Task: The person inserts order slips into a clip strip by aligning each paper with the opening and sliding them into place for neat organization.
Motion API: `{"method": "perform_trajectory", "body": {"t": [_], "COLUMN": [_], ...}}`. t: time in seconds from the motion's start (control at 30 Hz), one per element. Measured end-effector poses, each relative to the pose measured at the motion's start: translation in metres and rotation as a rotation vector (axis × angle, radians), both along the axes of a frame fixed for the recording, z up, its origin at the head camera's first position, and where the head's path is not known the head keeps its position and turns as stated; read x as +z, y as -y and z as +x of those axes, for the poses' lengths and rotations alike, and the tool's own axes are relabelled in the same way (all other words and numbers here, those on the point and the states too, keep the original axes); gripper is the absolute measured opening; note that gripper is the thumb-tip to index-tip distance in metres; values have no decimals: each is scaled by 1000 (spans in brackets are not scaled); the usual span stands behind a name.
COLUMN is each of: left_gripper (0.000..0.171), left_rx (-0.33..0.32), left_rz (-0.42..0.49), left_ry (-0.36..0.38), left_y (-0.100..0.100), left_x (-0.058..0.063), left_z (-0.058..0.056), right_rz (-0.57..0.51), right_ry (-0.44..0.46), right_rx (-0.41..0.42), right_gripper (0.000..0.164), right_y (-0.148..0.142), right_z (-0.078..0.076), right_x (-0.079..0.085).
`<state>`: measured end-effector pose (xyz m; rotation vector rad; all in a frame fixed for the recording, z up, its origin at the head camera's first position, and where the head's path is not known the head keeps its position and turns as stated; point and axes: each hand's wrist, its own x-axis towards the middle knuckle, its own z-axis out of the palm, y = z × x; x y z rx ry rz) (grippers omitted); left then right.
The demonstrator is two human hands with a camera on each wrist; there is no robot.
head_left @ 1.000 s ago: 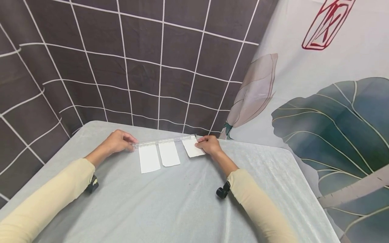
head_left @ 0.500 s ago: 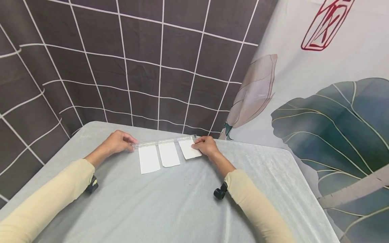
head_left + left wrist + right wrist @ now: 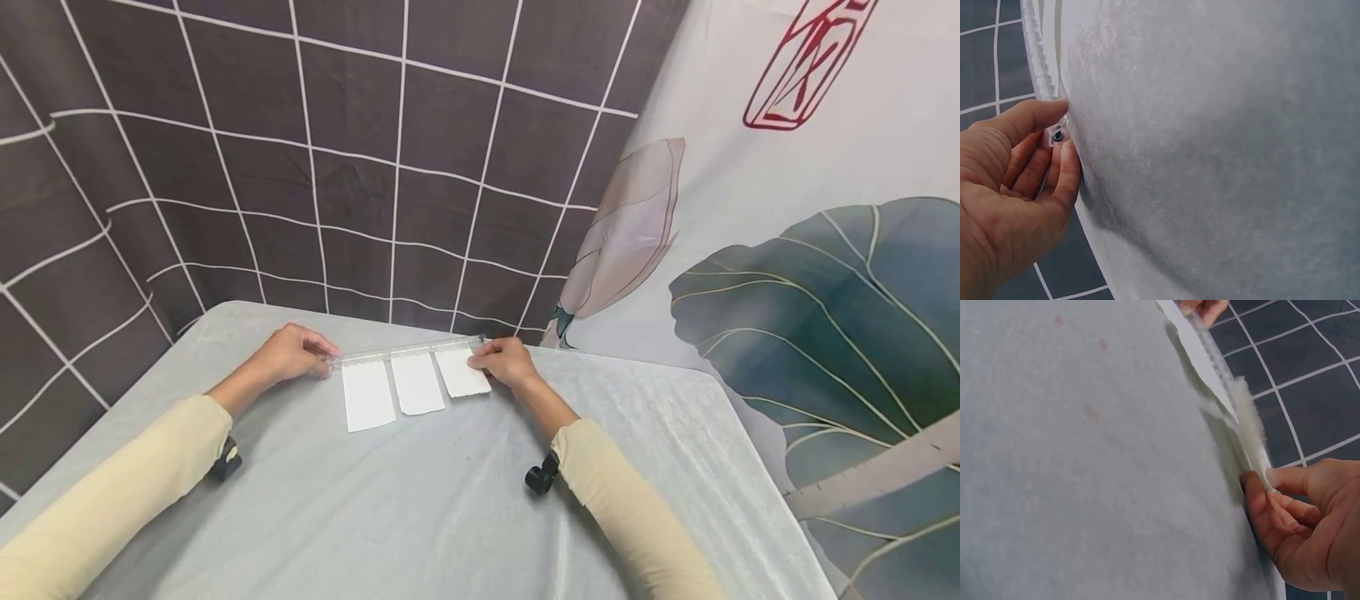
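Along the back of the table lies a clear plastic strip with a toothed edge. Its left end is pinched between thumb and fingers of my left hand; the left wrist view shows a small dark round spot at that end. Three white paper pieces extend toward me from the strip: a longer left paper, a middle paper and a right paper. My right hand pinches the right paper at its right side, near the strip's right end. Whether the strip grips this paper's top edge I cannot tell.
A pale grey cloth covers the table. Behind it hangs a dark curtain with a white grid. To the right is a white curtain with leaf prints. Each wrist carries a small black camera.
My right hand has moved a little left with the right paper, narrowing its gap to the middle paper. The left hand, the strip and the other two papers look still.
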<state>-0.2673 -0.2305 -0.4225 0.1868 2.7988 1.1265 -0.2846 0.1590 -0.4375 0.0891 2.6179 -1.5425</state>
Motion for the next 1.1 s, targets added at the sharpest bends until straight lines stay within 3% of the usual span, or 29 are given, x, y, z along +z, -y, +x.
{"method": "perform_trajectory", "body": {"t": [0.17,0.37,0.57,0.73,0.93,1.1], "left_gripper": [35,33,31,31,32,32], "left_rx": [-12,-16,23,16,8,23], "left_rz": [-1,-26,-52,-62,-58,-52], "left_ry": [-72,-177,-190,-199,-202,-221], "left_y": [1,-6,-11,-10,-6,-8], "left_x": [-3,-6,-9,-7,-8,-12], "left_z": [7,17,23,22,17,11], "right_rz": [-45,130,236,288,328,320], "right_ry": [-42,-176,-219,-225,-296,-323], "right_rx": [-32,-95,-93,-40,48,51], "right_gripper": [14,17,21,25,26,21], "right_y": [-6,-11,-8,-5,-7,-7], "right_z": [-8,-19,-38,-49,-62,-47], "right_x": [-1,-2,-14,-18,-29,-17]}}
